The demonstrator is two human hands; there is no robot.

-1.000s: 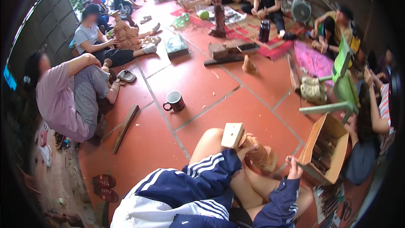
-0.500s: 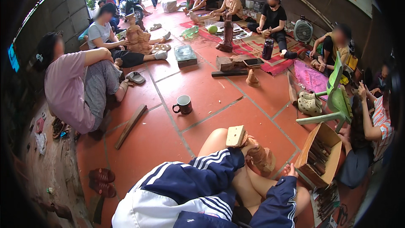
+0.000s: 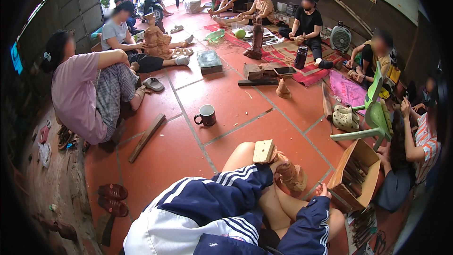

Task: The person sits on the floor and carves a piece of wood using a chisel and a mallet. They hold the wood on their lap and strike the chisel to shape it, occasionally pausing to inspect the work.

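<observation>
See left hand (image 3: 280, 158) wrapped around carved wooden figurine (image 3: 293, 178) near blocky base (image 3: 263, 152), likely stiff, weighty, best gripped there; cannot tell contents of half-curled right hand (image 3: 323, 191).

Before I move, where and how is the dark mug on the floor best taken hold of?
Probably by its handle, coming from the person's left: the mug stands upright, mouth up, and the handle juts out that way as a loop for the grip. Keeping it level seems wise, since its contents can't be made out.
</observation>
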